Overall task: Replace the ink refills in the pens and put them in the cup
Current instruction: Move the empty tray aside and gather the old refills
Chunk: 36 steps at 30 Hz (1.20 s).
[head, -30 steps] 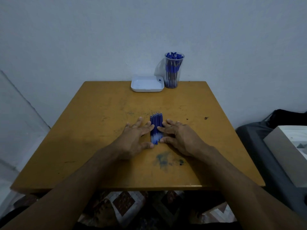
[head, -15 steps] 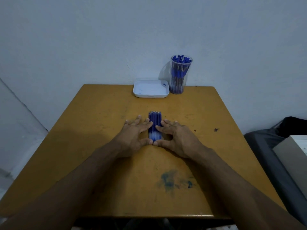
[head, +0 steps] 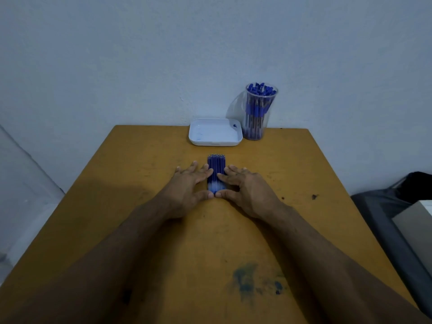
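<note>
An ink stain (head: 254, 280) marks the table (head: 117, 206) at 6 o'clock; further on, the left hand (head: 187, 190) and right hand (head: 247, 192), fingers straight, press either side of the refills (head: 216, 167); at 12 o'clock sits a tray (head: 215, 143), a cup (head: 257, 113) of pens (head: 259, 88) beside it at 1 o'clock.

Dim, bluish light falls evenly. The clear plastic cup of blue pens (head: 260, 112) throws a soft shadow toward ten o'clock on the pale wall (head: 163, 54). Wide-angle bending stretches the edges; forearms at six o'clock look murky.
</note>
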Each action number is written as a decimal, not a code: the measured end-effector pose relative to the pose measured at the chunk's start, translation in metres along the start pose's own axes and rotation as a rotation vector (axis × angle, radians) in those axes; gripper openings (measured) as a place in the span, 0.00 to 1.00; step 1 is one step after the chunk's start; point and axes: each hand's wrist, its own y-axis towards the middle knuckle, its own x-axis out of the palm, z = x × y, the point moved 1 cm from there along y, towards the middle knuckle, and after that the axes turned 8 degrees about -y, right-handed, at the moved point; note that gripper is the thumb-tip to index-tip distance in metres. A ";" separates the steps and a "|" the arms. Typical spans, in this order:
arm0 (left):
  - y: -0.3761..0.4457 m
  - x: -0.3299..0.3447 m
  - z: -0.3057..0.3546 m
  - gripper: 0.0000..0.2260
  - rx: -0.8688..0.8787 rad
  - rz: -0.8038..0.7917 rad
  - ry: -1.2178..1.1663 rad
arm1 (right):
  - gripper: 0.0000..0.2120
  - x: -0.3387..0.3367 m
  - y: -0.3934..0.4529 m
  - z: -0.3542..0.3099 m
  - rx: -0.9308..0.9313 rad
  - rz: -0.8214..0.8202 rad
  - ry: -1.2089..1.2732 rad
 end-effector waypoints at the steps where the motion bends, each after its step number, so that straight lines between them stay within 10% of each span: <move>1: 0.004 -0.002 -0.001 0.31 0.004 0.008 -0.008 | 0.29 0.000 0.004 0.001 0.000 0.004 0.003; 36: 0.020 -0.016 -0.010 0.30 -0.006 0.052 -0.090 | 0.34 -0.002 0.030 0.004 0.072 0.029 0.056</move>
